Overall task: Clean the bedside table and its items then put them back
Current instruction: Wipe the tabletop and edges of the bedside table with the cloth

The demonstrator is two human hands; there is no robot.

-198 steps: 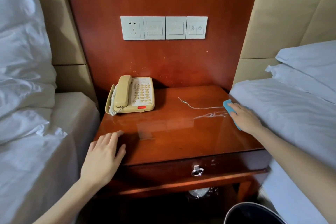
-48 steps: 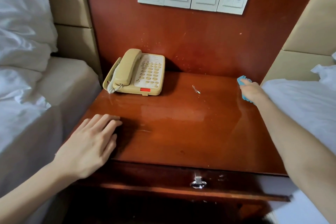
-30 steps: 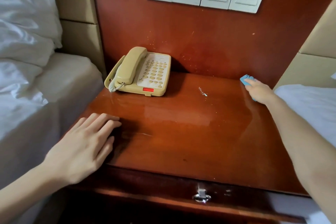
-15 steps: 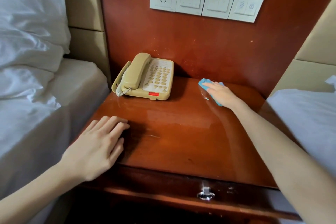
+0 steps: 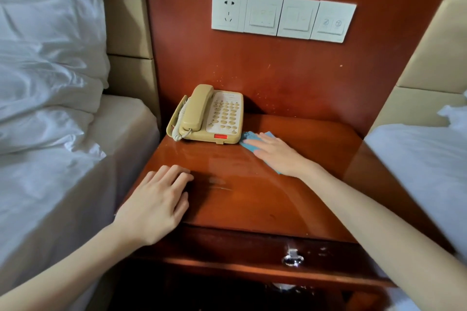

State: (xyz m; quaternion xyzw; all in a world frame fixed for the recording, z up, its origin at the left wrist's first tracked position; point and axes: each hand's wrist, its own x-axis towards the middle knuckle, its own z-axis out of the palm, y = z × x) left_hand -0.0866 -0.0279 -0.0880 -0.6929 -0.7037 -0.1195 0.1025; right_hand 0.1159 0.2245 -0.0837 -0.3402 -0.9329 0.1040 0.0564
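Note:
The glossy red-brown bedside table (image 5: pixel 265 199) fills the middle of the view. A beige corded telephone (image 5: pixel 209 115) sits at its back left corner. My right hand (image 5: pixel 275 153) lies flat with straight fingers on a blue cloth (image 5: pixel 249 137), pressing it to the tabletop right beside the phone's front right corner. Most of the cloth is hidden under the hand. My left hand (image 5: pixel 156 202) rests flat on the table's front left edge, holding nothing.
A bed with white linen (image 5: pixel 50 121) borders the table on the left, another bed (image 5: pixel 424 164) on the right. A wall panel with a socket and switches (image 5: pixel 283 16) hangs above. The drawer below has a metal pull (image 5: pixel 292 259).
My right hand has swept the blue cloth from the table's back right corner leftward to the phone. The white streaks and speck on the wood are gone. My left hand stayed put.

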